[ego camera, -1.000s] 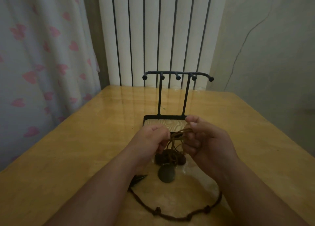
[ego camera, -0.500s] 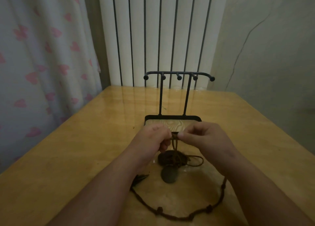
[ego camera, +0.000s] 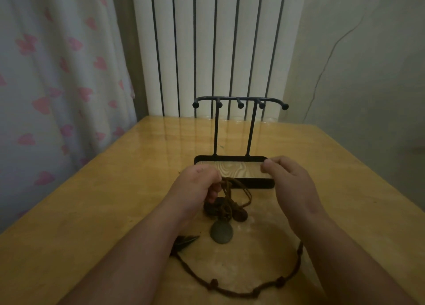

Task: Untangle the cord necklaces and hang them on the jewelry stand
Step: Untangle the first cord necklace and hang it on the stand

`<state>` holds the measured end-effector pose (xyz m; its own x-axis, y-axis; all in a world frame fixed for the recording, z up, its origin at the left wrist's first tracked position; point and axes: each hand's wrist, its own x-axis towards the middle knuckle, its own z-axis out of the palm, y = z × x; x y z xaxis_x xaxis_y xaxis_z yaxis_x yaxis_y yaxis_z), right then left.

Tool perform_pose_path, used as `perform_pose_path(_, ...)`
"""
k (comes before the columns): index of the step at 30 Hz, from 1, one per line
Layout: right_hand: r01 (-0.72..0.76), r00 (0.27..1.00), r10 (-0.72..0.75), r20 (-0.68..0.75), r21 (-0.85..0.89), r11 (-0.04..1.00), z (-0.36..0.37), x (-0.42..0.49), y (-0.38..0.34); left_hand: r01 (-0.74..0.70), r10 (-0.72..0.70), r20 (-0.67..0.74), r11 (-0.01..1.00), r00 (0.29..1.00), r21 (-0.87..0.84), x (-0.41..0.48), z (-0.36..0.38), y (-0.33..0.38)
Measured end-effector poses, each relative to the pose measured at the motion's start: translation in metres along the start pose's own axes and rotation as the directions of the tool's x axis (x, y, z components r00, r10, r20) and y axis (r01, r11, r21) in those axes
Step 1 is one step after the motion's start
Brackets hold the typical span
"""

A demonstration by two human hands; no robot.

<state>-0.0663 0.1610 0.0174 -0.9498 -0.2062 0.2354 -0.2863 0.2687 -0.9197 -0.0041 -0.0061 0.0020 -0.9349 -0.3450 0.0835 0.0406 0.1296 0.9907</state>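
A black jewelry stand [ego camera: 239,98] with a wood-grain base [ego camera: 232,169] stands mid-table; its pegs are bare. Just in front of it, my left hand [ego camera: 197,185] grips the top of a tangle of brown cord necklaces [ego camera: 226,203], which hangs down to dark beads on the table. A round dark pendant [ego camera: 222,232] lies below the tangle. A knotted cord loop [ego camera: 253,294] curves between my forearms, with a dark pointed pendant [ego camera: 186,241] at its left end. My right hand [ego camera: 289,185] hovers at the base's right end, fingertips curled together, and no cord shows in it.
The yellow wooden table [ego camera: 115,201] runs back to a white ribbed radiator [ego camera: 216,47]. A curtain with pink hearts [ego camera: 57,74] hangs on the left. A pale wall [ego camera: 356,63] is on the right.
My right hand has let go of the cords and moved right, away from my left hand. The left hand still holds the tangle; a cord loop has dropped beside the beads.
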Motion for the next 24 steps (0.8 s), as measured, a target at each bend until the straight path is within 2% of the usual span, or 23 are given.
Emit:
perform_pose_path(2, 0.105, 0.994, -0.105, -0.016, -0.002, 0.994, 0.001, -0.004, -0.001, -0.014, 0.014, 0.008, 0.999, 1.000, 0.032, 0.000, 0.001, 0.000)
perform_pose_path(4, 0.196, 0.980, -0.194, 0.050, -0.049, 0.979, 0.001, -0.004, -0.001, -0.028, 0.027, 0.011, 0.998, 1.000, 0.056, 0.000, 0.003, 0.001)
perform_pose_path(6, 0.225, 0.962, -0.209, 0.173, -0.076, 0.971, 0.003, -0.005, -0.001, -0.032, 0.031, 0.018, 0.998, 0.999, 0.062, -0.001, 0.003, 0.001)
perform_pose_path(8, 0.283, 0.931, -0.222, 0.290, -0.189, 0.940, 0.007, -0.007, 0.000, -0.035, 0.032, 0.047, 0.998, 0.998, 0.058, 0.000, 0.001, 0.001)
perform_pose_path(10, 0.321, 0.924, -0.236, 0.300, -0.280, 0.905, 0.011, -0.008, 0.000, -0.021, 0.018, 0.052, 0.997, 0.999, 0.071, 0.001, 0.001, 0.000)
perform_pose_path(11, 0.296, 0.939, -0.230, 0.256, -0.259, 0.919, 0.011, -0.007, 0.000, -0.005, 0.001, 0.041, 0.997, 0.999, 0.081, 0.001, 0.001, -0.001)
perform_pose_path(12, 0.227, 0.963, -0.195, 0.186, -0.169, 0.959, 0.010, -0.006, 0.000, 0.014, -0.017, 0.034, 0.996, 0.999, 0.091, 0.002, 0.000, -0.001)
perform_pose_path(14, 0.017, 0.997, -0.030, 0.078, 0.156, 0.988, 0.003, -0.003, -0.003, 0.046, -0.050, 0.032, 0.993, 0.998, 0.111, 0.002, 0.000, -0.002)
perform_pose_path(16, -0.147, 0.989, 0.135, 0.059, 0.404, 0.903, -0.004, -0.001, -0.005, 0.072, -0.076, 0.031, 0.989, 0.997, 0.131, 0.002, 0.000, -0.002)
perform_pose_path(19, -0.254, 0.956, 0.293, 0.023, 0.563, 0.786, -0.007, 0.002, -0.005, 0.080, -0.083, 0.020, 0.990, 0.996, 0.113, 0.003, 0.000, -0.003)
perform_pose_path(21, -0.292, 0.938, 0.346, -0.027, 0.477, 0.829, -0.006, 0.004, -0.004, 0.080, -0.081, 0.004, 0.994, 0.997, 0.069, 0.003, 0.001, -0.003)
perform_pose_path(24, -0.215, 0.975, 0.218, -0.043, 0.055, 0.975, -0.003, 0.006, 0.002, 0.060, -0.060, -0.011, 0.998, 0.998, 0.030, 0.003, 0.001, -0.002)
